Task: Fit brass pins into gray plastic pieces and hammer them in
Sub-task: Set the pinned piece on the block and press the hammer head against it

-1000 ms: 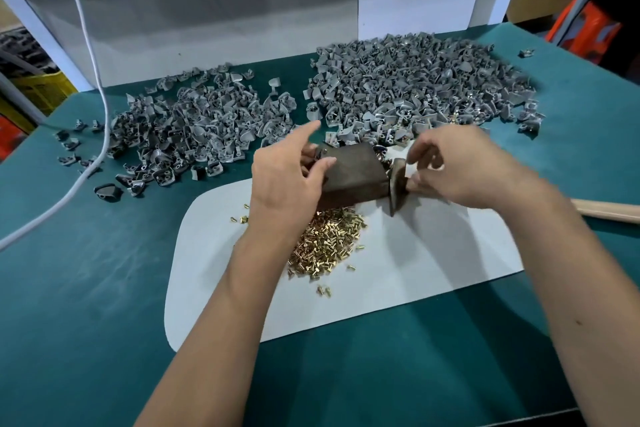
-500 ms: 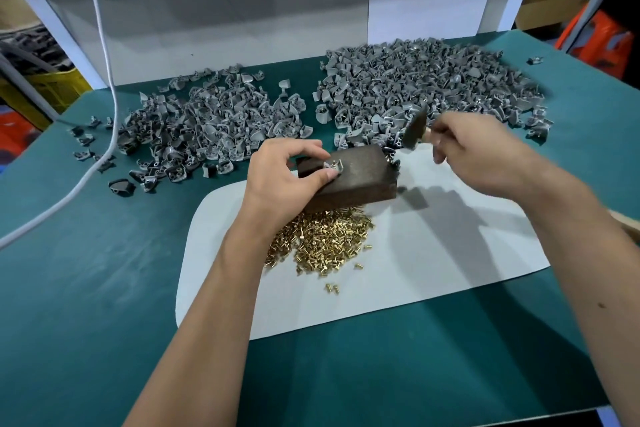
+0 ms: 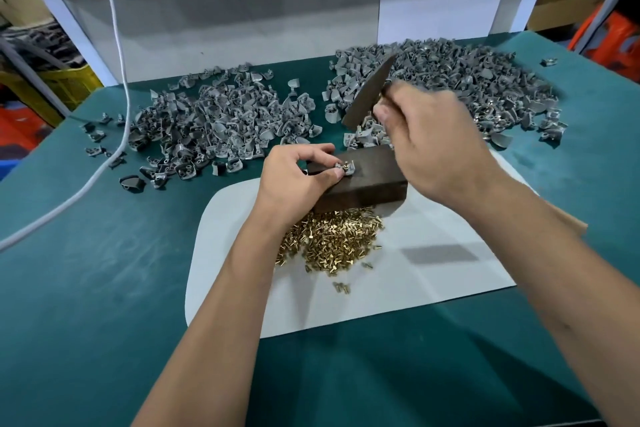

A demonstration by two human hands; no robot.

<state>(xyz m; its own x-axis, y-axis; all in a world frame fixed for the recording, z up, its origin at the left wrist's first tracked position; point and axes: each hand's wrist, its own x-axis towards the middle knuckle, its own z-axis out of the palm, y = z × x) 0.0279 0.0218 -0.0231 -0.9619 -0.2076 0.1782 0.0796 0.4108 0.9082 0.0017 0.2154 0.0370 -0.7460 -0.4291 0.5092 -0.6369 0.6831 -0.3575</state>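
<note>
Left hand [image 3: 294, 177] pinches my gray piece [image 3: 344, 168] (pin seated) on the block [image 3: 367, 180]; right hand [image 3: 433, 146] grips the raised hammer [image 3: 369, 92], so next comes a square strike.

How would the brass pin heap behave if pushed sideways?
The brass pins are likely to scatter rather than move as one: they lie loose, with strays already apart on the white mat. Small and cylindrical, so probably apt to roll.

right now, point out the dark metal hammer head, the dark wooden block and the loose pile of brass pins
dark metal hammer head [image 3: 369, 92], head view, middle of its blurred side
dark wooden block [image 3: 372, 166], head view, bare top face
loose pile of brass pins [image 3: 332, 239], head view, centre of the heap
</note>
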